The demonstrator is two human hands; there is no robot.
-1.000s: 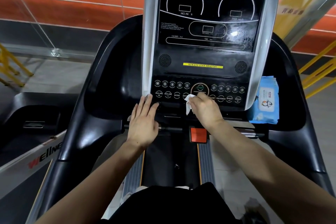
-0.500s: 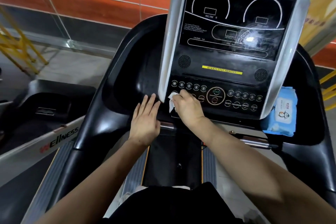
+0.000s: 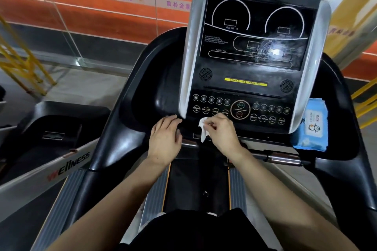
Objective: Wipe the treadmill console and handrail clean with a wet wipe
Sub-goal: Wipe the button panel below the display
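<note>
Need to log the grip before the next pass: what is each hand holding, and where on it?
The right hand pinches the wet wipe at its upper bunched end. The left hand holds nothing.

Wipes pack [image 3: 313, 126] right of console [image 3: 253, 57], hands [image 3: 165, 138] below.

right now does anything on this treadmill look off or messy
Only the display glass: a hazy swirled smear shows around the glare spot on its right side, looking like wipe streaks or grime. Nothing looks damaged or spilled; the wipe pack sits beside the console.
</note>
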